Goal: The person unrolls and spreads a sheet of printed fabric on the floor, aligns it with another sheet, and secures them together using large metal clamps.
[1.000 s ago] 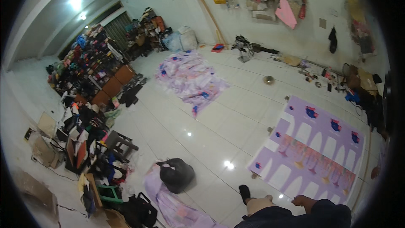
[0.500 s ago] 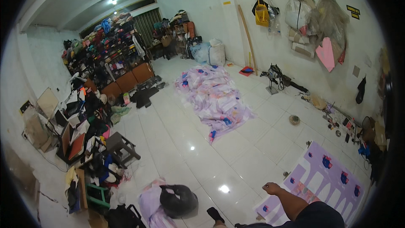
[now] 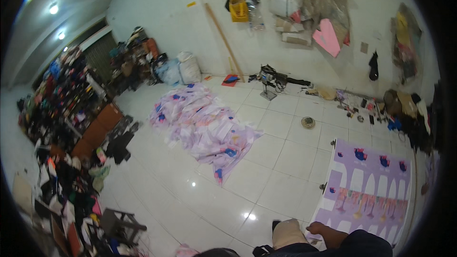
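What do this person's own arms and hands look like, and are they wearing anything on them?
Only the right hand shows; the left hand is out of view. It is bare, with no glove, and the forearm is uncovered too. A dark, short sleeve covers the upper arm. Any small marking or ring is too blurred to tell.

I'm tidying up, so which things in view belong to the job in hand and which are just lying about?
Likely part of the job:
lilac printed sheet, nearest the right hand
dark pieces along its left edge
perhaps the crumpled lilac heap, similarly coloured

Probably just lying about:
dark stool
small round item
white sack
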Action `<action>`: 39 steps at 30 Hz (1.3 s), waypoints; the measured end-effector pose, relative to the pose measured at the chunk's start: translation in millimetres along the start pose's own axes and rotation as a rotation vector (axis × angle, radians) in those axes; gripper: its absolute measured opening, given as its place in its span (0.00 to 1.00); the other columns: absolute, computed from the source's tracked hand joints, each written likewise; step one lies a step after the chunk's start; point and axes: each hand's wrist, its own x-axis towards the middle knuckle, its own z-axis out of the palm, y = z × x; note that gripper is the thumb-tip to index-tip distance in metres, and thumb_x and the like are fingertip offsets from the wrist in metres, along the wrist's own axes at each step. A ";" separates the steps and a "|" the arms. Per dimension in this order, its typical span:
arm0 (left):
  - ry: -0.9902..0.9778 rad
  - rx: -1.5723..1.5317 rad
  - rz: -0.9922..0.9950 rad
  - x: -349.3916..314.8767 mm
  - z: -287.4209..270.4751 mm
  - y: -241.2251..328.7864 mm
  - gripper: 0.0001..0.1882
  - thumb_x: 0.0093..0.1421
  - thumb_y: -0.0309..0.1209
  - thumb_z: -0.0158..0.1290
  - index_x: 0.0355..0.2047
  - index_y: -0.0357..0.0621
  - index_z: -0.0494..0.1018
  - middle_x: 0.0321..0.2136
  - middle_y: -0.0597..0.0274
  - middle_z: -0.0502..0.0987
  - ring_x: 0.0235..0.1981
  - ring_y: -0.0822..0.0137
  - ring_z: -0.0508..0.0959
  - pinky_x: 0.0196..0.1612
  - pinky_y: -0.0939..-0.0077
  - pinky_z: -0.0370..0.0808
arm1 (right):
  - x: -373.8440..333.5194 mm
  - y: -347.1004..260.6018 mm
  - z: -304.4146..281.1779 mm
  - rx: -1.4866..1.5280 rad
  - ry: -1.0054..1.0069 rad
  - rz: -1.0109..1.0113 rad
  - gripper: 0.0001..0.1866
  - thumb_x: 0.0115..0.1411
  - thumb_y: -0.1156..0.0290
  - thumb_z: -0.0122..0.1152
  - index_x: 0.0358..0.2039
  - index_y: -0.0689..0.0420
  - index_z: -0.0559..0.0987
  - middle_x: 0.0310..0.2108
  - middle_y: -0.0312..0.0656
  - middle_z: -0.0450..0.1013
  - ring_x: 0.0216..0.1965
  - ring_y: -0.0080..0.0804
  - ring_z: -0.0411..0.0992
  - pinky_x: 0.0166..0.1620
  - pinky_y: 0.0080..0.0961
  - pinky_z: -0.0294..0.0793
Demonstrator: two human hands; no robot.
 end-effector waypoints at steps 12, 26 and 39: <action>-0.190 0.076 -0.159 142.7 117.3 152.8 0.14 0.62 0.42 0.51 0.38 0.45 0.76 0.19 0.68 0.72 0.17 0.74 0.70 0.17 0.78 0.66 | 89.4 -20.7 -121.0 0.236 -0.169 0.202 0.27 0.63 0.47 0.42 0.35 0.56 0.82 0.36 0.43 0.80 0.34 0.41 0.78 0.43 0.37 0.75; -0.128 0.182 -0.504 294.5 213.6 218.2 0.15 0.59 0.37 0.54 0.37 0.36 0.75 0.23 0.59 0.75 0.19 0.70 0.73 0.20 0.74 0.68 | 305.1 -177.4 -426.0 0.317 -0.046 0.117 0.30 0.60 0.43 0.53 0.47 0.60 0.75 0.44 0.54 0.74 0.47 0.47 0.73 0.51 0.38 0.70; -0.253 0.354 -0.127 588.0 336.2 462.6 0.19 0.58 0.40 0.56 0.44 0.38 0.75 0.32 0.51 0.78 0.34 0.60 0.78 0.41 0.67 0.74 | 474.6 -318.8 -476.6 0.065 -0.460 0.115 0.46 0.55 0.38 0.54 0.67 0.51 0.53 0.64 0.67 0.49 0.65 0.64 0.50 0.63 0.54 0.53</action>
